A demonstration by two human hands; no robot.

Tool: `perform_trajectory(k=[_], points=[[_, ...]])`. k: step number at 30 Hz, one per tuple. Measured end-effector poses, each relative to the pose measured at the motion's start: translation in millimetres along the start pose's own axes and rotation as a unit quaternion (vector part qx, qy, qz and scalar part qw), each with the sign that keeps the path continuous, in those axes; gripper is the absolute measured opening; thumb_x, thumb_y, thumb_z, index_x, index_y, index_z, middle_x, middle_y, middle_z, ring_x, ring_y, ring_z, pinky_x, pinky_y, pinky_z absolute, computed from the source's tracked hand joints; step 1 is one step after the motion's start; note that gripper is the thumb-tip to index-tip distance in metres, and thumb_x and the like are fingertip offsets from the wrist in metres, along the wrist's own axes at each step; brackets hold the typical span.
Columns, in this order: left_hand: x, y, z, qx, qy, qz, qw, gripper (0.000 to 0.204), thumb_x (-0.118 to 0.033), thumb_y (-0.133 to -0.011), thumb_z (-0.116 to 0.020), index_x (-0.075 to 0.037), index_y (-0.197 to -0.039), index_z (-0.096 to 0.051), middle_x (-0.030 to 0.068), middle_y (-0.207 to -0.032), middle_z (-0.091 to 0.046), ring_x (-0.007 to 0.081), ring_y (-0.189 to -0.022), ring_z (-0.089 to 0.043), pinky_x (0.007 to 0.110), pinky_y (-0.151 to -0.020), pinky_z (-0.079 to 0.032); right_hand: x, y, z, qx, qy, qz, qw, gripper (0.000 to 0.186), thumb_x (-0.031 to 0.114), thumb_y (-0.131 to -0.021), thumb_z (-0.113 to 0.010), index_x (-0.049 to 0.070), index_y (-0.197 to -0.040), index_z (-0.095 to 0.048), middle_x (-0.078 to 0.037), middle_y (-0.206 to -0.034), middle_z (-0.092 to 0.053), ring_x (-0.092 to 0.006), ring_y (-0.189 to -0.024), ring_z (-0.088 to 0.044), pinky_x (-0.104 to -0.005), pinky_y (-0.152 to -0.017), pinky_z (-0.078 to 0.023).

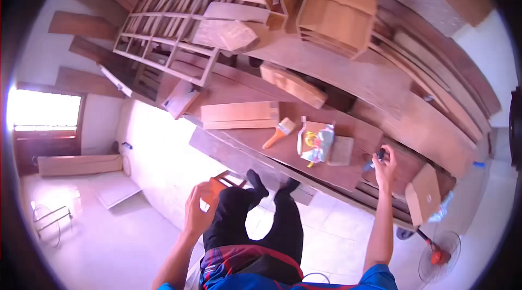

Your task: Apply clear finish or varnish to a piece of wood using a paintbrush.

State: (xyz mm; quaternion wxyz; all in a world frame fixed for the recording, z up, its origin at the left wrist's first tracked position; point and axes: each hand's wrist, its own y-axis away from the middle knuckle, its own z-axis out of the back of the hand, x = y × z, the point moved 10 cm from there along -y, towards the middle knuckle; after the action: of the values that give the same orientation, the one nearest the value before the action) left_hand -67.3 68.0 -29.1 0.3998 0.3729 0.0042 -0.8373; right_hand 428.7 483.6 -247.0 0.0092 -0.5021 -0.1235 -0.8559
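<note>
My left hand [197,211] is beside my left thigh, its fingers curled. It overlaps the edge of a small orange-brown stool-like piece [235,179], and I cannot make out what, if anything, is in the fingers. Over the right part of the workbench, my right hand [386,168] pinches a small dark object [381,154]; its exact kind is unclear. Left of that hand lie a flat tan square [341,151] and a clear plastic package [317,142] with yellow and teal contents. A paintbrush [279,133] with an orange handle lies farther left.
A long wooden block [240,115] lies on the brown workbench [234,90], with another block [293,84] behind. A wooden lattice frame [163,28] and a wooden box [337,10] stand farther back. A cardboard box [422,195] and a fan [439,255] are at right.
</note>
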Motion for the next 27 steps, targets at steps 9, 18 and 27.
perform_trajectory(k=[9, 18, 27], points=[[193, -64, 59, -0.026, -0.166, 0.057, 0.984, 0.030, -0.018, -0.094, -0.079, -0.010, -0.121, -0.069, 0.0127, -0.136, -0.065, 0.0261, -0.103, -0.074, 0.039, -0.088, -0.061, -178, -100, -156, 0.050, 0.163, 0.003, 0.985, 0.046, 0.006, -0.084, -0.081, 0.008, -0.129, -0.072, -0.018, -0.124, -0.073, -0.0362, -0.118, -0.069, -0.0448, -0.106, -0.052], [339, -345, 13, 0.099, -0.087, -0.022, 0.991, 0.025, -0.014, -0.095, -0.075, -0.005, -0.117, -0.069, 0.0141, -0.125, -0.069, 0.0293, -0.098, -0.074, 0.040, -0.084, -0.061, -124, -60, -138, -0.088, 0.196, -0.007, 0.977, 0.042, 0.017, -0.106, -0.067, 0.009, -0.147, -0.062, -0.012, -0.138, -0.070, -0.0249, -0.123, -0.067, -0.0379, -0.104, -0.052], [323, -491, -93, 0.054, -0.073, -0.300, 0.950, 0.031, -0.022, -0.094, -0.078, -0.005, -0.116, -0.066, 0.0166, -0.104, -0.071, 0.0339, -0.096, -0.070, 0.044, -0.082, -0.056, 69, 62, -490, 0.233, 0.374, 0.265, 0.858, 0.038, 0.005, -0.089, -0.075, 0.013, -0.126, -0.074, -0.010, -0.098, -0.069, -0.0313, -0.095, -0.068, -0.0438, -0.088, -0.056]])
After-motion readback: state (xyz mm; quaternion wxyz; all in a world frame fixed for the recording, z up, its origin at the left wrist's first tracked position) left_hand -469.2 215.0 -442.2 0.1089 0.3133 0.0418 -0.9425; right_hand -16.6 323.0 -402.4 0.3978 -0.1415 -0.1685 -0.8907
